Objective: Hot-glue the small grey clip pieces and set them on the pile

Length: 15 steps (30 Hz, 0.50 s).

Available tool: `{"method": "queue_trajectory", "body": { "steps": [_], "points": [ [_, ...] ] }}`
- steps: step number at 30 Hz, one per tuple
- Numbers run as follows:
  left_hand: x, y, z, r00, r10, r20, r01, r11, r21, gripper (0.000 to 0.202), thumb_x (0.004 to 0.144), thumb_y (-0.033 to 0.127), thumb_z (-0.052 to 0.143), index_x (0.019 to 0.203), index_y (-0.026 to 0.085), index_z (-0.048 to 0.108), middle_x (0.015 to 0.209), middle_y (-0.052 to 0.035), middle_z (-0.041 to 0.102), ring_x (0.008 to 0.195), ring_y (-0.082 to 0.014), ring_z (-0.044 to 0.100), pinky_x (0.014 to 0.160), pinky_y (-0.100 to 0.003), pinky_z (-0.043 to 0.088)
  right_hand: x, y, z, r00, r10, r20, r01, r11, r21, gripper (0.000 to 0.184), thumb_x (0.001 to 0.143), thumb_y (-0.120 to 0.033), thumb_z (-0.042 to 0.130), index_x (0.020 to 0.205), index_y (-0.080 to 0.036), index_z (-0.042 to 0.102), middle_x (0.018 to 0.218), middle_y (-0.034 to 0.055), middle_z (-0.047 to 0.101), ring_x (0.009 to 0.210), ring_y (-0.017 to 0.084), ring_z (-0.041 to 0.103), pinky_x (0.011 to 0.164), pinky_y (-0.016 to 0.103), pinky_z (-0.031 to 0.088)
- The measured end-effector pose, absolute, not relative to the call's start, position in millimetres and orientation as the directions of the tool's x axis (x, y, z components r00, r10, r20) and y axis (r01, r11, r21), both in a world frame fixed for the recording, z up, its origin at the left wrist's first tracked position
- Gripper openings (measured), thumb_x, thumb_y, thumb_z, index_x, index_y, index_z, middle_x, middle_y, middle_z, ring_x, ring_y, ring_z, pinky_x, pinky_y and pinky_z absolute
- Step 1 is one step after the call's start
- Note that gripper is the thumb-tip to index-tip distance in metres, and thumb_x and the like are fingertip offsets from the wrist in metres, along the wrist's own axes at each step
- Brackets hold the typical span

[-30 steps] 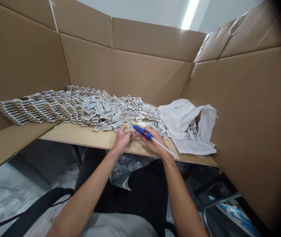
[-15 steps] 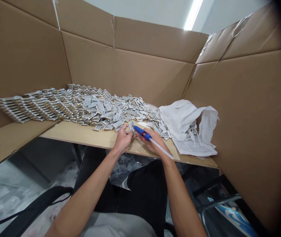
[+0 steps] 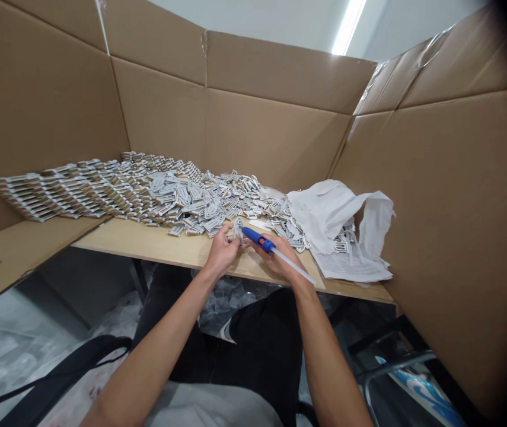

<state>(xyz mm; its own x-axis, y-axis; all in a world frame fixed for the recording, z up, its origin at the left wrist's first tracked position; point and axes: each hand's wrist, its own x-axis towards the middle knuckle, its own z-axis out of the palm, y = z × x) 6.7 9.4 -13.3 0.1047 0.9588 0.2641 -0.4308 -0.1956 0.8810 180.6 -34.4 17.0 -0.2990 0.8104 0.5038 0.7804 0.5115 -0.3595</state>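
Note:
My left hand (image 3: 221, 250) is closed on a small grey-white flat piece (image 3: 236, 229), held just above the front of the wooden table (image 3: 155, 244). My right hand (image 3: 275, 256) grips a blue glue gun (image 3: 258, 238) with an orange trigger; a clear glue stick (image 3: 294, 267) juts out behind it toward my wrist. The gun's blue tip points at the piece in my left hand. A big heap of the same grey pieces (image 3: 209, 198) lies just beyond both hands.
Neat overlapping rows of pieces (image 3: 57, 188) stretch to the left along a lower shelf. A crumpled white bag (image 3: 340, 219) with more pieces lies on the right. Cardboard walls (image 3: 244, 124) enclose the table on three sides. A chair frame (image 3: 395, 367) shows lower right.
Both hands stay almost in place; the glue gun tip has edged slightly closer to the piece in my left hand.

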Motion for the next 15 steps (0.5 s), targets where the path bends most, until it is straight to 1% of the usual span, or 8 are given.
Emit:
{"method": "queue_trajectory", "body": {
  "steps": [3,7,9,12,15],
  "points": [
    [7,9,-12,0.094,0.961,0.262,-0.421,-0.200,0.885,0.041,0.071,0.025,0.079,0.105,0.019,0.057,0.081,-0.0003,0.070,0.069,-0.0146,0.069,0.072,-0.031,0.063,179,-35,18,-0.299,0.810,0.505,0.791,0.506,-0.344,0.016,0.097,-0.035,0.059,0.095,-0.022,0.070,0.088,0.0051,0.073,0.079,0.020,0.066,0.070,0.025,0.039],
    [7,9,-13,0.089,0.959,0.268,-0.402,-0.211,0.891,0.039,0.073,0.026,0.077,0.106,0.020,0.058,0.078,0.0002,0.070,0.066,-0.0150,0.068,0.069,-0.032,0.062,175,-38,23,-0.302,0.822,0.482,0.809,0.488,-0.326,0.020,0.099,-0.037,0.058,0.091,-0.021,0.067,0.085,0.0049,0.072,0.074,0.018,0.063,0.067,0.025,0.037],
    [7,10,-15,0.083,0.954,0.287,-0.392,-0.234,0.890,0.038,0.074,0.027,0.077,0.107,0.020,0.058,0.081,-0.0008,0.070,0.067,-0.0158,0.068,0.071,-0.032,0.062,172,-40,26,-0.316,0.825,0.469,0.812,0.491,-0.316,0.018,0.099,-0.033,0.057,0.091,-0.021,0.066,0.087,0.0057,0.072,0.075,0.018,0.063,0.067,0.025,0.037],
    [6,10,-18,0.067,0.937,0.341,-0.338,-0.301,0.892,0.037,0.076,0.030,0.077,0.108,0.021,0.061,0.087,-0.0032,0.071,0.076,-0.0181,0.070,0.075,-0.032,0.061,167,-46,30,-0.315,0.832,0.457,0.833,0.473,-0.286,0.011,0.097,-0.027,0.057,0.091,-0.020,0.064,0.090,0.0075,0.072,0.079,0.020,0.064,0.068,0.027,0.037],
    [4,10,-20,0.046,0.919,0.392,-0.254,-0.369,0.894,0.037,0.077,0.032,0.077,0.109,0.021,0.063,0.091,-0.0043,0.072,0.080,-0.0193,0.070,0.073,-0.029,0.059,155,-53,35,-0.274,0.856,0.438,0.876,0.410,-0.255,0.007,0.095,-0.022,0.057,0.092,-0.021,0.063,0.091,0.0094,0.071,0.078,0.022,0.064,0.068,0.029,0.037]
  ]
}}
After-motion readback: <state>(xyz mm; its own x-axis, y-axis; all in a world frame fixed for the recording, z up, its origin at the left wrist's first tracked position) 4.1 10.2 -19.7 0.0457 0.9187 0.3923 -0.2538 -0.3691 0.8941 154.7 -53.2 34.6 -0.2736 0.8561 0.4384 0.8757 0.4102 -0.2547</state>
